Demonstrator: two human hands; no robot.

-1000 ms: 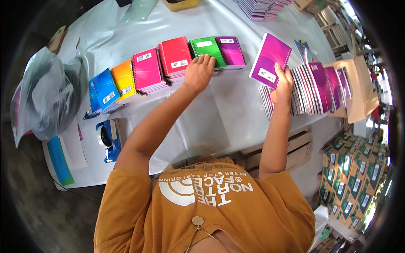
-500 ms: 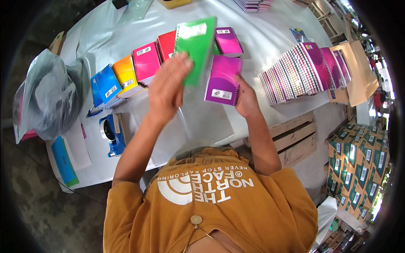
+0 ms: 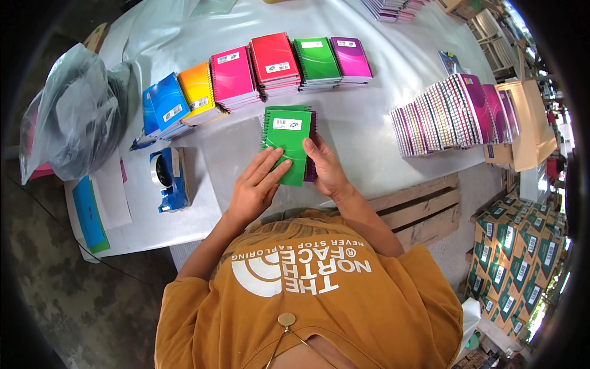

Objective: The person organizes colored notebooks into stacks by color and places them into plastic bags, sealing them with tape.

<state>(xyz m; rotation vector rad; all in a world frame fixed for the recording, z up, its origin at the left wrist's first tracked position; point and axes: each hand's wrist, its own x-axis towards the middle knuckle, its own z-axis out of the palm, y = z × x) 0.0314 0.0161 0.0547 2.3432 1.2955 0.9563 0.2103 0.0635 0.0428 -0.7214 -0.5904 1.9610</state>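
Note:
In front of my body a small stack of spiral notebooks is held together, a green notebook point(image 3: 287, 141) on top and the dark purple edge of another showing beneath at the right. My left hand point(image 3: 255, 187) lies over the green cover's lower left, fingers on top and thumb hidden. Along the right side, my right hand point(image 3: 329, 166) grips the stack with its thumb at the cover's edge. Beyond them stand piles of spiral notebooks in a row: blue point(image 3: 166, 103), yellow point(image 3: 198, 89), pink point(image 3: 235, 74), red point(image 3: 273, 58), green point(image 3: 316, 59) and purple point(image 3: 350, 56).
A blue tape dispenser point(image 3: 172, 184) sits left of my arms. Farther left is a grey plastic bag point(image 3: 80, 111). Rows of spiral notebooks point(image 3: 436, 117) lean at the right beside an open cardboard box point(image 3: 531, 126). Patterned cartons point(image 3: 516, 258) stand beyond the table's right edge.
My left hand has brought the green notebook down toward me and onto the purple one. My right hand has drawn its purple notebook nearer and to the left, now mostly covered.

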